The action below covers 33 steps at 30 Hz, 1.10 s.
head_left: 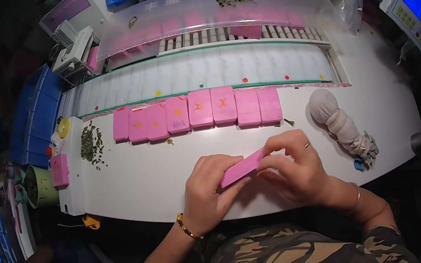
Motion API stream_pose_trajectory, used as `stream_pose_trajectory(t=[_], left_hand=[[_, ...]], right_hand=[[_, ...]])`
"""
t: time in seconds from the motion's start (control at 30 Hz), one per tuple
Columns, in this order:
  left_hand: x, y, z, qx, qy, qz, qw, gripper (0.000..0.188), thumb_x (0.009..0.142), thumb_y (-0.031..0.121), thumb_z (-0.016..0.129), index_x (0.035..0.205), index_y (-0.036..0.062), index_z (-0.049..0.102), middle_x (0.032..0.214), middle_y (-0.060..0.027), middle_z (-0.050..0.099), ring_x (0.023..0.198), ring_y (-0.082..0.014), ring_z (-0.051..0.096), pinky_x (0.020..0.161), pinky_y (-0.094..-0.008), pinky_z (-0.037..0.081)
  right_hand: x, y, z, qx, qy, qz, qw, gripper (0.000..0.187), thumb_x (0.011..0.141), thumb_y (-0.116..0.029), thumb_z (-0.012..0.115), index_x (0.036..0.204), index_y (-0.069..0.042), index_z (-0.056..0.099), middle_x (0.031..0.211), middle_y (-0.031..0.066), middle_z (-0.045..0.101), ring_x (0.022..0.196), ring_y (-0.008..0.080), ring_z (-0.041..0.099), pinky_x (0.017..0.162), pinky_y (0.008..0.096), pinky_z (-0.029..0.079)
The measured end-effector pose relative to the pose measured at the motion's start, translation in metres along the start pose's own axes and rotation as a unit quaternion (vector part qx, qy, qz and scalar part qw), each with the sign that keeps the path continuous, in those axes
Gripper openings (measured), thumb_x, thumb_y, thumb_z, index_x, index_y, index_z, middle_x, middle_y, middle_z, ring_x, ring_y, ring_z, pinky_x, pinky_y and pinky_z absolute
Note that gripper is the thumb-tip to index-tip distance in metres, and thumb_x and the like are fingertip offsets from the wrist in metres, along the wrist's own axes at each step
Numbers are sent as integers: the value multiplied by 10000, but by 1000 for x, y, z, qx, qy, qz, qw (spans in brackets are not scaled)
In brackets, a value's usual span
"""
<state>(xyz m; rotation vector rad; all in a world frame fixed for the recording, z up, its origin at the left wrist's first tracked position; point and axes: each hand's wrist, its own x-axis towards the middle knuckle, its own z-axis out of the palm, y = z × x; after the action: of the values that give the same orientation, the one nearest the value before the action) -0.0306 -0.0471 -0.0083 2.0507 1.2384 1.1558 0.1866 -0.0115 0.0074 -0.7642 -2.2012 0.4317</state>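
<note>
One pink block (242, 168) sits pinched, left hand (206, 192) at eight o'clock, right hand (303, 172) at two, seemingly for steadiness.

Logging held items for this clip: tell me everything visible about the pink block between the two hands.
The pink block is slim and straight-edged, matte, perhaps moulded plastic or wax. Its visible narrow side looks plain. It slants, right end farther from the body, apparently raised above the white table. The left hand holds its left end; the right hand touches its right end.
</note>
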Motion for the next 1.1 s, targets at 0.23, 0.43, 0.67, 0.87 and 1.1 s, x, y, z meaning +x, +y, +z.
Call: stream_pose_trajectory(t=[0.23,0.43,0.67,0.87,1.1], left_hand=[[-2,3,1,13,-27,-16,999,317,826,64,733,1124,7,643,1021,-143,662,927,-299,634,817,-373,498],[-18,-2,14,-359,52,-262,894,298,882,37,684,1168,-24,624,1104,-156,630,999,-229,631,908,-322,493],[-10,-9,7,-203,-58,-115,971,365,857,44,690,1215,9,629,1176,-136,624,1078,-264,607,967,-351,470],[-4,2,3,-177,-77,-100,976,352,937,205,610,1243,30,615,1175,-128,627,1093,-286,560,976,-384,424],[7,19,2,-106,-124,-121,979,371,973,230,456,1230,-4,585,1162,-129,591,1093,-278,512,1011,-394,367]], right_hand=[[-3,2,9,17,39,102,994,498,726,-37,793,1145,-14,525,1100,146,554,958,314,571,809,359,497],[-16,2,13,238,53,254,936,442,783,-31,772,1151,-15,529,1127,121,573,973,189,593,793,312,504],[-13,6,2,217,26,122,968,346,753,78,700,1071,-14,599,1033,127,622,891,229,624,805,322,513],[-6,-5,7,15,34,-9,999,329,709,-21,715,1026,-67,636,1068,81,581,923,277,584,798,376,483],[3,-20,-1,-155,-30,-44,987,233,737,-136,643,957,-63,626,1005,45,589,904,207,562,763,310,442]])
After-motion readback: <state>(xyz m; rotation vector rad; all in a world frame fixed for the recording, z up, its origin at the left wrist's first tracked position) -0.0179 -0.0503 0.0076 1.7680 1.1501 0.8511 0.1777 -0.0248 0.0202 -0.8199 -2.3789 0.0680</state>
